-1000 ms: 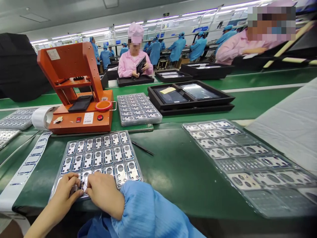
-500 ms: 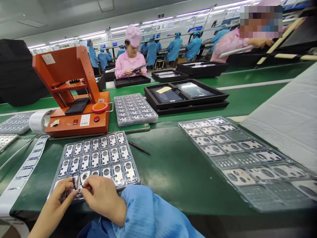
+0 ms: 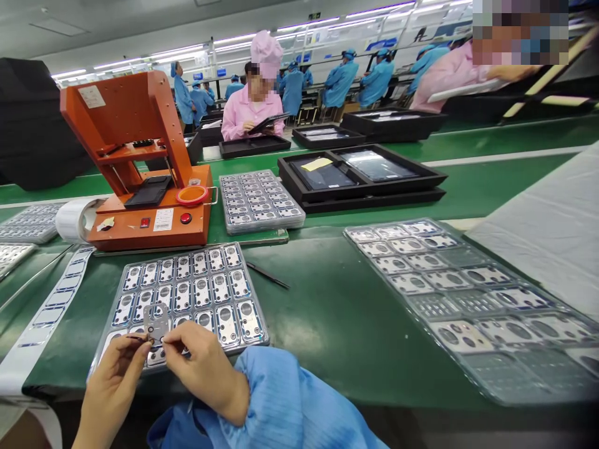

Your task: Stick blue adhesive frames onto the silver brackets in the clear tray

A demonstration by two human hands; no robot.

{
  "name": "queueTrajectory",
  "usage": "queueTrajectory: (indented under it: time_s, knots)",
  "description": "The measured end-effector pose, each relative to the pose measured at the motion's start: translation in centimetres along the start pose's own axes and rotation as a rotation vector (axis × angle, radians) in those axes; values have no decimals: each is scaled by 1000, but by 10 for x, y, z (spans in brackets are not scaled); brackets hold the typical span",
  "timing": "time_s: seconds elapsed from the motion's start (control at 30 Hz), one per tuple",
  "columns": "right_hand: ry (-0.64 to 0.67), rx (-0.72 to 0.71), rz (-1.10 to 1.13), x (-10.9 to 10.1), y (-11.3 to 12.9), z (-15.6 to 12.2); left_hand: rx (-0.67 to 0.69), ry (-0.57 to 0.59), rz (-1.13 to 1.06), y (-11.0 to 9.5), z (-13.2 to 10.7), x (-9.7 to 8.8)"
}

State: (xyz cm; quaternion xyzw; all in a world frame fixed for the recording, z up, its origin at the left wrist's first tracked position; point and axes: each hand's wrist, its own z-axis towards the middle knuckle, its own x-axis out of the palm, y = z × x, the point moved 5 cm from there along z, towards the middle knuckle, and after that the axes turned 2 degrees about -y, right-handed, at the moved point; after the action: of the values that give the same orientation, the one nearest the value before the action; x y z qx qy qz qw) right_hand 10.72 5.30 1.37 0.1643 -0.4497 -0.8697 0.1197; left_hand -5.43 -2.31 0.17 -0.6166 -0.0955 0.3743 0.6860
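A clear blister tray [image 3: 255, 340] of small metal camera-frame parts lies near the table's front edge. Over its near-left corner both of my hands pinch one small metal part [image 3: 156, 320], held upright above the tray. My left hand [image 3: 115, 380] grips it from the left with closed fingers. My right hand [image 3: 206, 371], in a blue sleeve, pinches its lower right edge. Thin black tweezers [image 3: 267, 275] lie on the green mat just right of the tray.
An orange press machine [image 3: 140, 168] stands behind the tray, with a label roll [image 3: 75, 219] and label strip [image 3: 51, 305] to its left. More part trays [image 3: 259, 201] [image 3: 468, 299] lie behind and right. Black trays [image 3: 365, 181] sit on the conveyor. Other workers stand beyond.
My hands have lifted one metal part out of the tray's near row and now hold it upright above the tray. The view has shifted slightly.
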Motion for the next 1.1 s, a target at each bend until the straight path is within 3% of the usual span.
queueTrajectory:
  time_s: [0.27,0.6,0.87,1.1]
  knots:
    - [-80,-108,-29,-21,9,1,234,-47,21,-21,-10,13]
    - [-90,-58,8,-33,12,8,482,-25,72,-44,-10,27]
    - [-64,-7,26,-34,4,7,484,-7,-53,-59,-7,36]
    - [-51,12,21,-33,4,7,384,37,-142,-56,-7,38]
